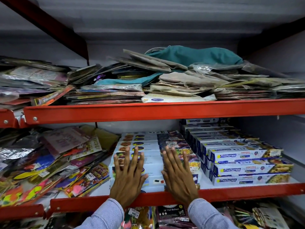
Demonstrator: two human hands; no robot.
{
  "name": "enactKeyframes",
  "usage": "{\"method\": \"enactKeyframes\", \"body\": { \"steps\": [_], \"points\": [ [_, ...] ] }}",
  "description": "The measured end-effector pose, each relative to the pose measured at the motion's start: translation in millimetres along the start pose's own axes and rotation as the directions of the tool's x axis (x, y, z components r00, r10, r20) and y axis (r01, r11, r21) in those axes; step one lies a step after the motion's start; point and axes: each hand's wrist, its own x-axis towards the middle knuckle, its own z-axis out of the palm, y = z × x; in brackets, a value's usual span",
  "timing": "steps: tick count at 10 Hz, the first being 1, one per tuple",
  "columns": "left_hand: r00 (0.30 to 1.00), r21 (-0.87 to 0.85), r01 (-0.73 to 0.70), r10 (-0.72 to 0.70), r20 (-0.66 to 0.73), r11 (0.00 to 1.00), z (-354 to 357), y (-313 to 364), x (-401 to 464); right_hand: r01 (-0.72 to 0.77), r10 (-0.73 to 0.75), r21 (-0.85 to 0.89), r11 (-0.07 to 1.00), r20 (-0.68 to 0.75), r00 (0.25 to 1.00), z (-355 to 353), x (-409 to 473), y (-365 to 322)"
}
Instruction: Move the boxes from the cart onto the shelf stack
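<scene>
A stack of long white foil boxes (149, 147) with food pictures lies in the middle of the lower red shelf (247, 190). My left hand (128, 176) rests flat on the left part of the stack's top, fingers spread. My right hand (179, 174) lies flat on the right part, fingers spread too. Neither hand grips anything. To the right stands a taller stepped stack of blue-and-white Freshwrapp boxes (244, 156). The cart is out of view.
Loose colourful party packets (49, 162) crowd the left of the lower shelf. The upper red shelf (148, 111) holds piles of flat packets and a teal cloth bag (194, 55). Foil balloon packs (171, 214) sit below the lower shelf.
</scene>
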Motion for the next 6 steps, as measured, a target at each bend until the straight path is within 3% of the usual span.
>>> {"method": "enactKeyframes", "body": {
  "steps": [5,6],
  "points": [
    [0.999,0.024,-0.03,0.029,0.014,0.999,7,-5,3,-0.002,0.002,-0.006,1.0,-0.031,1.0,4,1,-2],
    [0.999,-0.023,-0.014,0.013,-0.048,1.0,0,0,0,-0.019,0.02,0.029,0.999,-0.053,0.998,-6,2,-6]
  ]
}}
